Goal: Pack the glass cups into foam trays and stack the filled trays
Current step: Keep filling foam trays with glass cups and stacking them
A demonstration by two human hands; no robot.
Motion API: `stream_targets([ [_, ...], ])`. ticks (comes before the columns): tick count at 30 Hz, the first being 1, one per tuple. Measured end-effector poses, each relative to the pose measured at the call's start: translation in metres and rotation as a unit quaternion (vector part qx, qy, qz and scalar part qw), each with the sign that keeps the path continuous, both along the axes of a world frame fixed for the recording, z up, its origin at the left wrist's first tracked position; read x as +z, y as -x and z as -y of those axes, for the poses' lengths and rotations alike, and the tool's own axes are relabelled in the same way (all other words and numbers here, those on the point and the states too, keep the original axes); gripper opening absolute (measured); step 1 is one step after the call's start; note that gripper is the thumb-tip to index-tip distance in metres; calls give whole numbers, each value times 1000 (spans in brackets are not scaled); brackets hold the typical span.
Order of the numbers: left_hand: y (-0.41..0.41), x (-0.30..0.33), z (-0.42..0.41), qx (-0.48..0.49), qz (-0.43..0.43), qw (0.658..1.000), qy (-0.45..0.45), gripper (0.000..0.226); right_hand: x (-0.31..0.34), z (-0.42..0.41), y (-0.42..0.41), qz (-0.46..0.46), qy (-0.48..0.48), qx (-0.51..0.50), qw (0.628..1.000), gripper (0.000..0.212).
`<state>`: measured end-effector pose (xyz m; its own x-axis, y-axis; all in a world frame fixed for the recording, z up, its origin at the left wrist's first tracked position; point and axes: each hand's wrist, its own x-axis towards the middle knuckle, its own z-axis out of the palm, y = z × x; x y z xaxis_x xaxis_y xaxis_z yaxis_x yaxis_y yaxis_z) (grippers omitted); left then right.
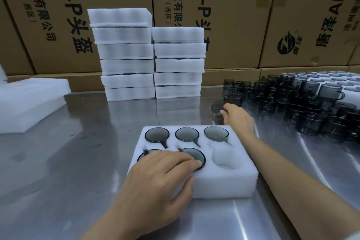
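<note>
At the left edge of the frame lie some empty foam trays (29,101), waiting for cups. In the upper middle stand two stacks of filled trays (152,60), side by side on the metal table (58,161), so a lot of packing is done.

In the lower middle sits the foam tray (214,183) now being filled. Five smoky glass cups (187,134) are in it, and one hole (224,157) at its lower right is empty. The left hand (161,177) lies flat on this tray, fingers straight, pressing on the front cups.

The right hand (236,117) reaches to the middle right and pinches one tipped glass cup (217,107). I think it goes in the last hole.

At the right, a big crowd of loose cups (292,103) is left to pack.
</note>
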<state>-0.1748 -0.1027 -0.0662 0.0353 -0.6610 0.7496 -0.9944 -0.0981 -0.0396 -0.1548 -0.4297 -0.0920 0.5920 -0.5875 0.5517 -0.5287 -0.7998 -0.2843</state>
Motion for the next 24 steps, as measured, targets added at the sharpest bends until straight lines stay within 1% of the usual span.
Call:
stream_targets([
  [2,1,1,-2,0,-5,1000,-4,24,0,-7,14,50,-32,15,998,14],
  [5,3,2,-3,5,-18,1000,-12,25,1,-23,40,123,-85,64,987,17],
  [9,8,2,-5,8,-21,1000,-21,25,10,-44,77,207,-147,79,964,10],
  [12,11,1,-6,19,-20,999,-29,26,23,-66,101,268,-153,106,945,21],
  [15,13,0,-7,23,-28,999,-35,27,38,-94,120,311,-127,154,929,24],
  [17,14,-1,-8,25,-32,998,-37,27,41,-110,131,315,-110,185,924,22],
  [19,15,-2,-8,26,-38,998,-40,28,41,-122,140,296,-89,220,925,19],
  [22,16,-3,-8,26,-41,998,-42,28,37,-128,152,218,-4,262,940,16],
  [24,15,-4,-8,26,-42,998,-41,28,35,-128,159,161,52,270,948,18],
])
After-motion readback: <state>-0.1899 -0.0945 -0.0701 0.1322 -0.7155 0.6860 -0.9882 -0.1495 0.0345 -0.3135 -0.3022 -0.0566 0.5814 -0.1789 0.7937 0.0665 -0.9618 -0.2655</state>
